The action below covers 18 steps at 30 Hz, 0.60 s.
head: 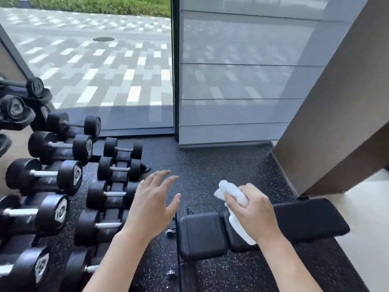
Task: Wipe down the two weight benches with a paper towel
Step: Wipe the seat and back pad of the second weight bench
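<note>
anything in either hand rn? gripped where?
Right hand grips a bunched white paper towel around its middle, ends sticking out above and below. Left hand is open, holding nothing.

Towel [233, 197] partly buried in the right hand [255, 213], bench [305, 220] pad partly covered by that hand and wrist, nearest dumbbells [31, 268] cut off by the left and bottom edges, second bench nowhere visible

Speckled black rubber floor [221, 165], dumbbell rack [52, 165] left, daylit glass wall [94, 70] ahead
</note>
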{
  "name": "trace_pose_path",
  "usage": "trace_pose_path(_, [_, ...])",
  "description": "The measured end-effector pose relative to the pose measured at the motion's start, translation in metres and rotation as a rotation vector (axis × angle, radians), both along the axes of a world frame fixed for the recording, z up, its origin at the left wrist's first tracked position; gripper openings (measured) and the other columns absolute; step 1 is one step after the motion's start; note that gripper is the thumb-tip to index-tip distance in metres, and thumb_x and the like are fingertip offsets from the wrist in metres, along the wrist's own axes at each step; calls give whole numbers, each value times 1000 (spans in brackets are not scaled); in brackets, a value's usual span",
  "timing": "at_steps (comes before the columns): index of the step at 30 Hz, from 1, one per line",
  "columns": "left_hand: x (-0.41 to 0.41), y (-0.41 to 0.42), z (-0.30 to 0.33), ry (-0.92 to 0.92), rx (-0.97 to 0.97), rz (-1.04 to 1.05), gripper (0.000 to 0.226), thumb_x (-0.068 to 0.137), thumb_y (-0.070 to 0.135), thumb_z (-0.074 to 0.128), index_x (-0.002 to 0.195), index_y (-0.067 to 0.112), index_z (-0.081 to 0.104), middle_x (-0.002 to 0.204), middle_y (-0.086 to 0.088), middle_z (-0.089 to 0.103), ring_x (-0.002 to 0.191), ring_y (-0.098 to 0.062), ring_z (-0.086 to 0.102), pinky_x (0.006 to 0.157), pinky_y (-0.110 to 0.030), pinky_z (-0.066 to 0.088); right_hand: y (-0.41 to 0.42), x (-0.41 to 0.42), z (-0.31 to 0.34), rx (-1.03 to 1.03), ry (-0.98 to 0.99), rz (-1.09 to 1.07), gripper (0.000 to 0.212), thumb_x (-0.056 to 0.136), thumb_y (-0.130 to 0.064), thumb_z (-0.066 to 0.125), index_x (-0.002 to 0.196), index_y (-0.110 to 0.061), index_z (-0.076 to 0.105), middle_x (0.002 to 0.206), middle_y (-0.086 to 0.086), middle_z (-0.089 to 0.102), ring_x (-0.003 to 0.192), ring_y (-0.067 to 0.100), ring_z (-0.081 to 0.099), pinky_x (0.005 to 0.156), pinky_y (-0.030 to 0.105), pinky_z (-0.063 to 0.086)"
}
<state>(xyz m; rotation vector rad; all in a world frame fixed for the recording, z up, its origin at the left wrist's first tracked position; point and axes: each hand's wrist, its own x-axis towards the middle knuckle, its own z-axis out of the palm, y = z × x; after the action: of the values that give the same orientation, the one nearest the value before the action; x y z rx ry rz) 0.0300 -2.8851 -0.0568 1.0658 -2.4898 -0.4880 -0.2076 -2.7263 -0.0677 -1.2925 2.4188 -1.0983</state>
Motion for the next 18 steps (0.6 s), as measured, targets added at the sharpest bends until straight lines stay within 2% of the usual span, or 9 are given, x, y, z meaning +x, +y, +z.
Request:
trace_pose_path(7, [7, -70, -43, -102, -37, -35, 53, 95, 47, 51, 138, 20, 65, 145, 0, 58, 137, -25, 51, 114, -51, 43, -42, -11, -55, 90, -64, 12, 14, 93, -40, 70, 86, -29, 64, 88, -11, 61, 82, 12, 61, 74, 45, 52])
trace_pose_path(12, [-6, -83, -118, -226, 19, -32, 56, 94, 47, 49, 139, 19, 64, 146, -2, 57, 139, -29, 51, 113, -56, 43, -74, -34, -123, 130, -120, 76, 10, 95, -41, 69, 96, -32, 64, 93, -14, 63, 88, 10, 61, 76, 41, 51])
trace_pose_path(18, [-37, -86, -215, -271, 65, -21, 54, 93, 46, 51, 139, 20, 64, 146, -2, 57, 140, -29, 49, 113, -55, 43, -100, -67, -217, 211, -146, 126, 10, 96, -40, 69, 101, -33, 63, 94, -13, 61, 90, 12, 60, 78, 41, 50])
